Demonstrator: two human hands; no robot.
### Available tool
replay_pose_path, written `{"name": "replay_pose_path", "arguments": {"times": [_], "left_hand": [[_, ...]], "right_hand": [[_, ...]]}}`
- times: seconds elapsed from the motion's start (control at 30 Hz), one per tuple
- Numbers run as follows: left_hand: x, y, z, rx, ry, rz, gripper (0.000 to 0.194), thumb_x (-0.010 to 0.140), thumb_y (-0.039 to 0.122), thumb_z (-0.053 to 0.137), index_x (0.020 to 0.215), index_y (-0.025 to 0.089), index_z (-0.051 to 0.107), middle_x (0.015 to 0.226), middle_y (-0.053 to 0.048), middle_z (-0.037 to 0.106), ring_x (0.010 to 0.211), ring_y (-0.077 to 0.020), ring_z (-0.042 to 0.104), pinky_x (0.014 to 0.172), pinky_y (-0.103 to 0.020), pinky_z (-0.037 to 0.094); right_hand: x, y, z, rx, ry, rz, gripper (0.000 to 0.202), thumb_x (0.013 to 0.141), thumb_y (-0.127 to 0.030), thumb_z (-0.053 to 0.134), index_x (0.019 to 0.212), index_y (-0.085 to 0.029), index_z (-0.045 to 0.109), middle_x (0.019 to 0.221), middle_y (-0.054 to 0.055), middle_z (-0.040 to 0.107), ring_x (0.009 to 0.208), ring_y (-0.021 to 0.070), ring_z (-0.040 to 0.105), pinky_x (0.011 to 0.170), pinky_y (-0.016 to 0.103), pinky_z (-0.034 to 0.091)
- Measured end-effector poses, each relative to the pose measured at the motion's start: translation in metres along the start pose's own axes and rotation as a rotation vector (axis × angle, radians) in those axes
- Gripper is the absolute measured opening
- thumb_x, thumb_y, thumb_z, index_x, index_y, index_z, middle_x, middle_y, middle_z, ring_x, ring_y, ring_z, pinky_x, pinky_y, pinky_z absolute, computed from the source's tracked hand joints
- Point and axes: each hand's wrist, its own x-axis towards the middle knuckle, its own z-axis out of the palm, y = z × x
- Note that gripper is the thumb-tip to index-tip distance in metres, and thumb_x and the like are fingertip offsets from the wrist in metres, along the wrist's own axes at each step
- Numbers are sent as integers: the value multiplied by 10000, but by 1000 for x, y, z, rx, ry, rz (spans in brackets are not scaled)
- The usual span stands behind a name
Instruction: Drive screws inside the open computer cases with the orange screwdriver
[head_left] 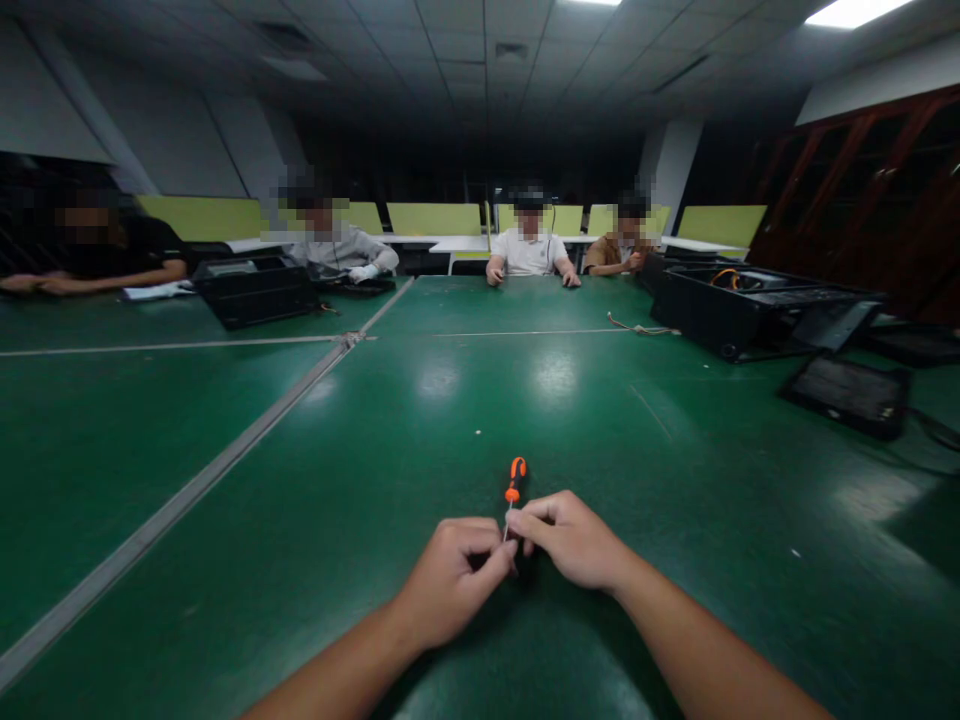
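An orange and black screwdriver (515,480) points its handle away from me over the green table (360,450), its thin metal shaft running back between my fingers. My right hand (574,537) pinches the shaft just below the handle. Closer to the shaft's near end, my left hand (461,572) has thumb and fingers closed on it. The fingertips of both hands are nearly touching, and they hide the screwdriver's tip.
An open black computer case (750,310) lies at the back right, with a dark flat part (847,393) nearer. Another black case (257,292) stands at the back left. Several people sit along the far side. Loose thin wires (637,327) lie near the right case.
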Motion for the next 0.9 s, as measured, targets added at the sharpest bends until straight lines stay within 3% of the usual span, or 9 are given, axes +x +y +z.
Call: {"name": "replay_pose_path", "arguments": {"times": [0.23, 0.33, 0.43, 0.57, 0.7, 0.8, 0.9], "left_hand": [[0, -1, 2, -38, -56, 32, 360, 962, 317, 496, 738, 137, 713, 718, -55, 666, 700, -152, 605, 686, -251, 429], [1, -1, 2, -36, -62, 60, 403, 963, 324, 494, 646, 135, 653, 658, -29, 592, 650, -133, 554, 651, -240, 411], [3, 0, -1, -44, -67, 85, 441, 957, 327, 500, 566, 137, 569, 631, -8, 527, 620, -116, 510, 625, -231, 389], [2, 2, 0, -79, -59, 90, 388, 948, 310, 519, 606, 144, 593, 724, -33, 595, 720, -142, 571, 695, -243, 422], [0, 3, 3, -42, -47, 62, 355, 951, 325, 517, 681, 153, 672, 770, -53, 647, 742, -159, 597, 704, -256, 433], [0, 2, 1, 32, 13, -5, 380, 959, 333, 492, 707, 154, 714, 693, -38, 628, 669, -145, 576, 657, -248, 411], [1, -2, -3, 63, 93, -83, 395, 950, 309, 478, 681, 156, 724, 622, -20, 607, 620, -137, 571, 630, -243, 392]], "right_hand": [[-1, -1, 1, -19, 27, 43, 387, 893, -431, 584, 715, -120, 731, 604, 8, 617, 593, 140, 540, 591, 250, 392], [-2, -2, 2, -24, 52, 42, 313, 838, -405, 664, 758, -117, 760, 673, 32, 680, 642, 162, 583, 606, 252, 415], [-3, -3, 4, -48, 99, -12, 237, 788, -361, 726, 793, -128, 770, 713, 35, 698, 663, 165, 590, 608, 252, 421], [-3, -5, 5, -26, 151, -113, 227, 772, -340, 748, 895, -150, 772, 799, 36, 687, 683, 157, 583, 624, 262, 438], [-1, -5, 4, 184, 172, -80, 414, 759, -389, 767, 1094, -154, 705, 887, 51, 690, 787, 182, 624, 676, 273, 476], [5, -1, -3, 352, 345, 72, 772, 755, -430, 746, 1402, -139, 441, 1040, 107, 690, 911, 231, 653, 669, 286, 495], [10, 8, -15, 305, 546, 155, 865, 752, -401, 714, 1463, -126, 307, 1234, 177, 614, 1042, 268, 623, 763, 341, 511]]}}
